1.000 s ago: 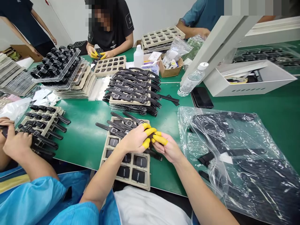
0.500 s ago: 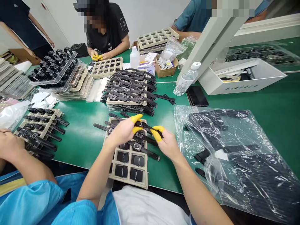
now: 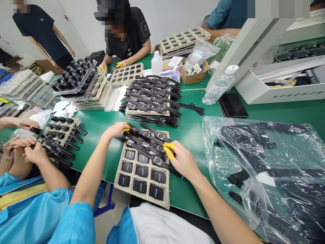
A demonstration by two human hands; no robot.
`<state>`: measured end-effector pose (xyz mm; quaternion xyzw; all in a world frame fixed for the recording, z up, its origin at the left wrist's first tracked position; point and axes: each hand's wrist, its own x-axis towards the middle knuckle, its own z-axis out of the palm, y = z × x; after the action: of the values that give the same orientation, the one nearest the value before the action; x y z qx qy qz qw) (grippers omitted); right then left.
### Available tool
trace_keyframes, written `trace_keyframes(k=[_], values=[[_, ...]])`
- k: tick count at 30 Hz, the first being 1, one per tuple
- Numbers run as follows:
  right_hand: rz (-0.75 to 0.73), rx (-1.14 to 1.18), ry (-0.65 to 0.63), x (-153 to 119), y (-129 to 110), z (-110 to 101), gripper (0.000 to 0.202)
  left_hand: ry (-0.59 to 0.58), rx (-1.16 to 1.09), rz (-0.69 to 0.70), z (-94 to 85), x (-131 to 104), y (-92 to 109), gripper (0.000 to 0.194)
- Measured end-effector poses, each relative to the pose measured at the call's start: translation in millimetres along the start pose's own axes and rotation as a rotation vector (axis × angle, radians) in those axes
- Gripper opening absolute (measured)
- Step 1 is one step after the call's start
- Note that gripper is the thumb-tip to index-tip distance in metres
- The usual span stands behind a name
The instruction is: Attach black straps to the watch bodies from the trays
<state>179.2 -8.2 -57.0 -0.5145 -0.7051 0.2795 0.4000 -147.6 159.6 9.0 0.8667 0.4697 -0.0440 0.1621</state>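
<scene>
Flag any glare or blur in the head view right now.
All in the head view: white glare streaks the clear plastic bag; a pale sheen lies on the green table; the nearest watches look fairly sharp; the clear bottle's label is too small to read.

Single head-worn view, looking forward and down over a green table [image 3: 95,125] from its near edge; the wearer's left hand [image 3: 116,130] and right hand [image 3: 183,158] are mid-frame, close by, with a white wall [image 3: 175,17] farthest away.
</scene>
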Motion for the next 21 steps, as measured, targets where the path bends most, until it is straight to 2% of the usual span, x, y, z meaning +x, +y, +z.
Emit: trace_keyframes(k=[7, 11, 16, 21], values=[[0.025, 0.051, -0.028, 1, 1, 0, 0.027, 0.157, -0.14, -0.094, 25.5, -2, -6, 0.017], [0.055, 0.06, -0.056, 0, 4, 1, 0.026, 0.199, -0.169, -0.105, 33.4, -11, -6, 0.019], [0.053, 0.065, -0.072, 0, 4, 2, 0.026, 0.143, -0.174, -0.073, 29.1, -18, -11, 0.02], [0.063, 0.065, -0.088, -1, 3, 2, 0.025, 0.117, -0.128, -0.04, 16.9, -9, -14, 0.018]])
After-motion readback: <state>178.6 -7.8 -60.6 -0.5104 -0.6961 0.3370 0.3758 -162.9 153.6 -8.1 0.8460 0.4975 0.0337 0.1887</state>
